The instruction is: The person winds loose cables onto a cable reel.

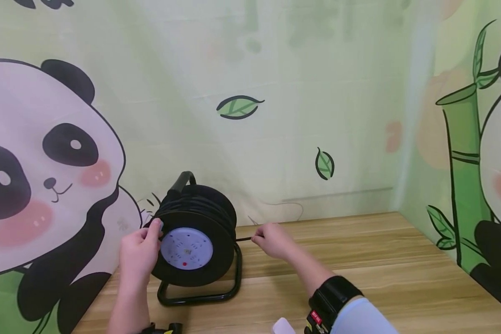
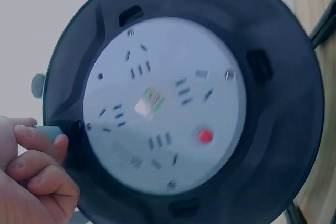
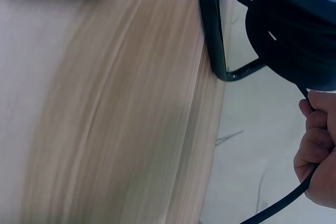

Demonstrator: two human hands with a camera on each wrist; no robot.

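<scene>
A black cable reel [image 1: 192,218] with a round pale socket plate [image 1: 187,248] stands upright on its tubular frame [image 1: 200,299]. Its face fills most of the left wrist view, showing several socket slots and a red button [image 2: 205,136]. At the reel's left rim, my left hand [image 1: 139,253] pinches a small grey-blue knob [image 2: 50,131] between thumb and fingers. To the right of the reel, my right hand [image 1: 275,241] grips the black cable [image 1: 244,239]. The cable runs from the drum into the fist, and its other end trails out below the hand [image 3: 320,145] in the right wrist view.
The reel sits at the left of a wooden tabletop [image 1: 338,260], close to the back wall cloth [image 1: 275,153] printed with pandas and leaves. A white object [image 1: 283,326], only partly in view, lies at the near edge. The reel's carrying handle [image 1: 183,181] rises at its back.
</scene>
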